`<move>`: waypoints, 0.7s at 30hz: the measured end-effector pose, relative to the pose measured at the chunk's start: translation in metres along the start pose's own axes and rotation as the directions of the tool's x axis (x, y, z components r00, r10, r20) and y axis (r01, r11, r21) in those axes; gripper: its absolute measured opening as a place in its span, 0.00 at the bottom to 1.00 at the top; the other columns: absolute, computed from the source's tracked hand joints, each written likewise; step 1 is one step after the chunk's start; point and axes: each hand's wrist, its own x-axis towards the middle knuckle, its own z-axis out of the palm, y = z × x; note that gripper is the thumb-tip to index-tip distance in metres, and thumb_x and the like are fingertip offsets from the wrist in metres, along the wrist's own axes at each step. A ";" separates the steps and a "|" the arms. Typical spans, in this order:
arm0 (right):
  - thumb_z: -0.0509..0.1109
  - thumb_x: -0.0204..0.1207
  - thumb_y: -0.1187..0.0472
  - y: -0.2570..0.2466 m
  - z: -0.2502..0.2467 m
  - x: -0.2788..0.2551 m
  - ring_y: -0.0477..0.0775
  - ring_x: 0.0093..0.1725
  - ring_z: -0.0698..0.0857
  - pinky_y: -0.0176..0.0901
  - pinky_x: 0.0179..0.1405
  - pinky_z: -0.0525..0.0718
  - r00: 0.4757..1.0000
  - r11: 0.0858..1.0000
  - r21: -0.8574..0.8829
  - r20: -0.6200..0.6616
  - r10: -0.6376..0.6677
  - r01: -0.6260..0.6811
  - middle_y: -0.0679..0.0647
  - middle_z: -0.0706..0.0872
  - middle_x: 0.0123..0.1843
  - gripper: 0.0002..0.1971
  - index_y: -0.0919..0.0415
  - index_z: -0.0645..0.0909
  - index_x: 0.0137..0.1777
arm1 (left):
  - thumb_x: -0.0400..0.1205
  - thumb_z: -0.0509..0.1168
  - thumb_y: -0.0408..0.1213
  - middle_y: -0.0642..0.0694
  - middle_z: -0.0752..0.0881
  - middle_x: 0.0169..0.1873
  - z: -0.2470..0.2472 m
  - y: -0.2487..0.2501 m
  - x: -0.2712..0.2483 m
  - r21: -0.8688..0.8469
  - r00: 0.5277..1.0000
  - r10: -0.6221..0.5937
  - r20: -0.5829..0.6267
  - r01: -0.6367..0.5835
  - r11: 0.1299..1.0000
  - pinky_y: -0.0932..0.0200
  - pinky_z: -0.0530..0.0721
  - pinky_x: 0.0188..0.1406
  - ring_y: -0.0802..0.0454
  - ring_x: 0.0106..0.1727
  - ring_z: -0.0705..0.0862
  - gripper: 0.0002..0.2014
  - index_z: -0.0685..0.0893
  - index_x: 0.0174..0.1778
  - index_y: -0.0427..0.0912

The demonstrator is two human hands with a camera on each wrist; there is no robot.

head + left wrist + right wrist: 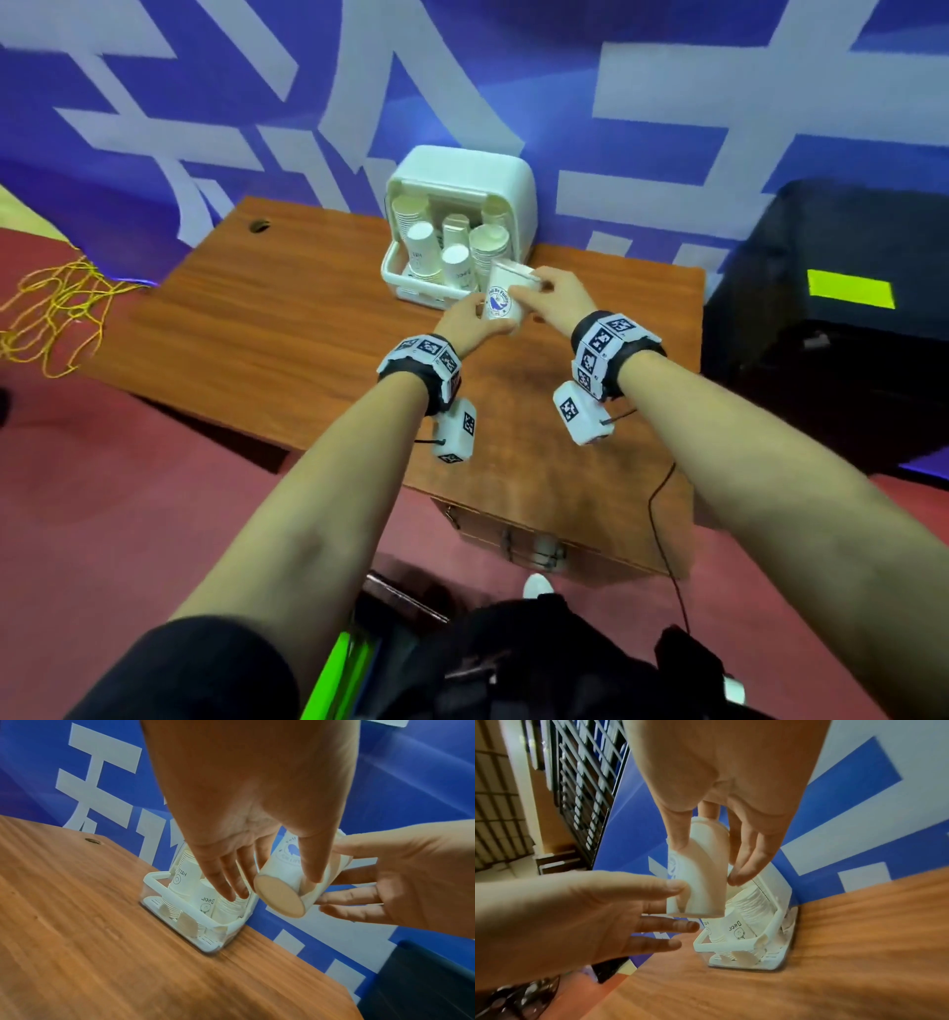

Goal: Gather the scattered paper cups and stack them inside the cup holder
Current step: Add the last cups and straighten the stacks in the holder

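Observation:
A white paper cup [500, 303] with a blue logo hangs in the air just in front of the white cup holder [462, 164]. Both hands hold it. My right hand [534, 293] grips its upper part, thumb and fingers curled round the wall [708, 862]. My left hand [475, 318] pinches the lower part, thumb on the side and fingers beside it [277, 887]. The cup [290, 854] is tilted, its base toward the left wrist camera; it looks like two nested cups [706, 898]. Several cup stacks [452, 246] stand inside the holder.
The holder stands at the far edge of a wooden table [282, 318], against a blue and white banner. A black case [832, 334] stands to the right of the table. A tangle of yellow cord [56, 308] lies on the red floor at the left.

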 end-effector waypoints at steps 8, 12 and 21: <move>0.69 0.78 0.59 -0.031 -0.009 0.101 0.55 0.51 0.83 0.41 0.49 0.77 0.992 0.952 -0.279 0.044 -0.122 0.129 0.58 0.87 0.49 0.11 0.64 0.85 0.55 | 0.75 0.71 0.35 0.42 0.82 0.61 -0.044 0.012 0.093 -0.036 0.988 0.106 -0.109 -0.111 0.993 0.50 0.84 0.60 0.48 0.55 0.86 0.39 0.62 0.80 0.53; 0.66 0.80 0.61 -0.039 -0.004 0.139 0.57 0.63 0.81 0.41 0.63 0.74 0.979 0.907 -0.369 0.101 -0.176 0.202 0.59 0.85 0.63 0.14 0.62 0.84 0.63 | 0.77 0.68 0.30 0.47 0.80 0.62 -0.063 0.011 0.122 -0.024 0.966 0.150 -0.209 -0.159 0.987 0.52 0.84 0.61 0.51 0.59 0.83 0.39 0.59 0.81 0.59; 0.61 0.84 0.58 -0.008 0.009 0.188 0.59 0.74 0.72 0.51 0.68 0.73 0.943 0.674 -0.661 0.270 -0.195 0.329 0.49 0.67 0.81 0.16 0.52 0.81 0.69 | 0.83 0.66 0.39 0.46 0.83 0.65 -0.081 -0.018 0.169 0.226 0.980 0.161 -0.119 -0.132 0.965 0.66 0.74 0.57 0.50 0.62 0.82 0.18 0.81 0.69 0.45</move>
